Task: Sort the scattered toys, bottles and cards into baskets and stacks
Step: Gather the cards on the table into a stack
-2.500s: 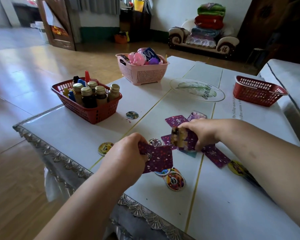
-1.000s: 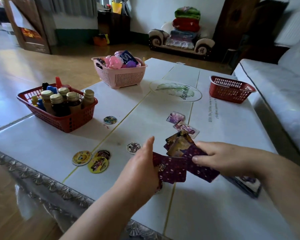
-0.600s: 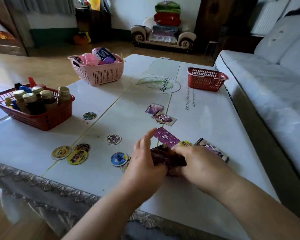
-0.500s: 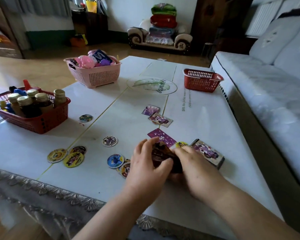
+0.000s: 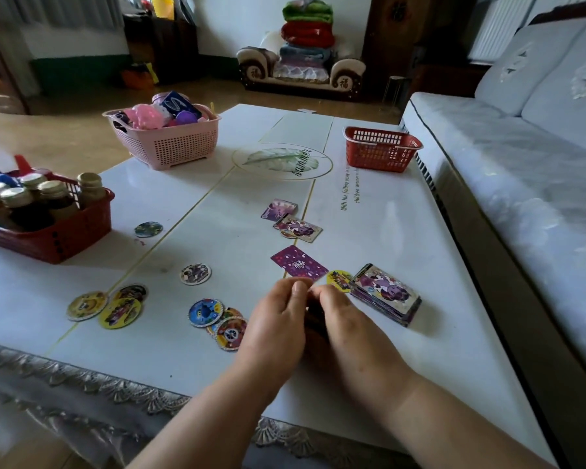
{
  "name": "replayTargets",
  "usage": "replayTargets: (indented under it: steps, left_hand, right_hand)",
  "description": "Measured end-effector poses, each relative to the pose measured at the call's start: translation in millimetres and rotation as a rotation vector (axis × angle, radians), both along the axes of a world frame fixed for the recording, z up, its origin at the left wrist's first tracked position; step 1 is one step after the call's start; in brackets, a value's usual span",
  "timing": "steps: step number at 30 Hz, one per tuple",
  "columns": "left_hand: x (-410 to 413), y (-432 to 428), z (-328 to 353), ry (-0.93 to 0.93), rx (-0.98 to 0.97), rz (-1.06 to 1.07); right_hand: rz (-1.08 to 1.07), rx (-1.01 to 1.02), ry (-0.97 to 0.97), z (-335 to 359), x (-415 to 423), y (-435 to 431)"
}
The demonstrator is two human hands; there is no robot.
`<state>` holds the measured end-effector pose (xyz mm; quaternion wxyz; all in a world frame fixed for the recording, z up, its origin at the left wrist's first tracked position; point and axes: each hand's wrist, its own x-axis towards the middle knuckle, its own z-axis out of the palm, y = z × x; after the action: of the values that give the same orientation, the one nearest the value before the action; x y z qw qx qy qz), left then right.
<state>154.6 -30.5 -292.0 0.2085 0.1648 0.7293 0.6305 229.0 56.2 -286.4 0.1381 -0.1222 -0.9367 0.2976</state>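
**White tabletop: both hands closed on a bundle of cards**

White table (image 5: 386, 231) fills the view, with a grey sofa (image 5: 521, 164) running along its right side. Front and centre, the left hand (image 5: 274, 319) and the right hand (image 5: 349, 326) sit side by side, fingers curled and fingertips meeting. Clamped between the palms is a dark bundle of cards (image 5: 313, 316), and only a sliver of it shows.

Just past the fingertips lies a purple card (image 5: 298, 262), face down. Beside it a yellow disc (image 5: 339, 280) sits against a tall card stack (image 5: 384, 292), picture side up, just right of the right hand. Further up the table, two loose cards (image 5: 298, 228) lie close together.

Round discs are scattered left of the hands. A blue disc (image 5: 205, 311) overlaps a red-orange disc (image 5: 230, 333) near the left hand. A pale disc (image 5: 195, 274) lies alone, and a cluster of three discs (image 5: 119, 312) lies toward the near-left edge.

At far left, a red basket (image 5: 65, 238) holds gold-capped bottles (image 5: 51, 198) upright. At the back, a pink basket (image 5: 173, 143) is heaped with toys (image 5: 146, 115). A small red basket (image 5: 381, 150) stands at the far right; its inside can't be seen.
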Motion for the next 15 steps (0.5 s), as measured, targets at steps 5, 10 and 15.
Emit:
replayTargets:
  steps: [5,10,15]
  left_hand:
    - [-3,-2,15,0.177,0.077,0.073]
    - [-10,-9,14,0.247,-0.032,0.198]
    - [-17,-15,13,0.174,-0.051,0.247]
  right_hand:
    - [-0.301,-0.153,0.176,21,6,45]
    - [-0.534,-0.168,0.053,14,-1,113]
    - [-0.623,0.1,-0.274,-9,-5,129]
